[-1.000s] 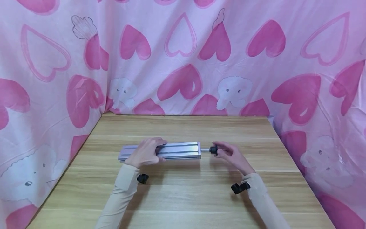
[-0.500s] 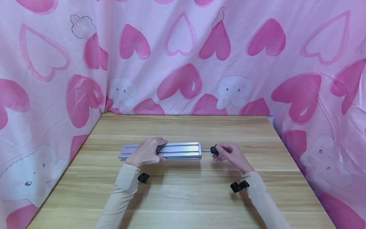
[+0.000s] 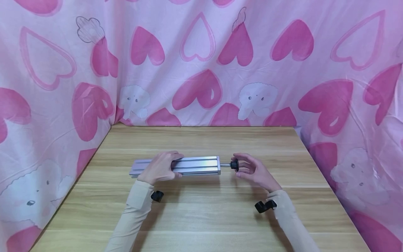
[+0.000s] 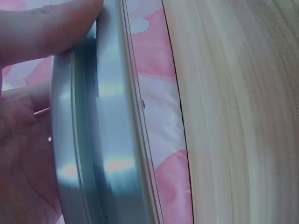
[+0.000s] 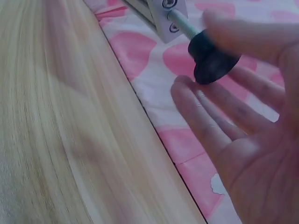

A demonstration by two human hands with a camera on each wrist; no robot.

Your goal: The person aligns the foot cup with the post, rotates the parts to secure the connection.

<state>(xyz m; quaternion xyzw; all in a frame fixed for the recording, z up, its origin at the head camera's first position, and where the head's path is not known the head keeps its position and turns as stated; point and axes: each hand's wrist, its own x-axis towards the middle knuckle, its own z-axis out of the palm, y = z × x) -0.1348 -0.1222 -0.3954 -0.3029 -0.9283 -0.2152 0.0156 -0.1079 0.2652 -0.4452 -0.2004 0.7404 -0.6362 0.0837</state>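
Bar (image 3: pixel 196 163) is held above the bench (image 3: pixel 201 217), long axis 9-to-3 o'clock, clasped by left grip (image 3: pixel 160 168). At its 3 o'clock end, screw (image 3: pixel 225 165) carries knob (image 3: pixel 234 165); nearer right grip (image 3: pixel 256 171) is spread around it, contact unclear.

My left sleeve (image 3: pixel 130 213) is long, pale cream and softly creased; my right sleeve (image 3: pixel 292 222) matches it. A small black block (image 3: pixel 157 196) juts from the left one near the wrist, and a two-lobed black piece (image 3: pixel 260 207) from the right. My fingers (image 5: pixel 200 114) are bare.
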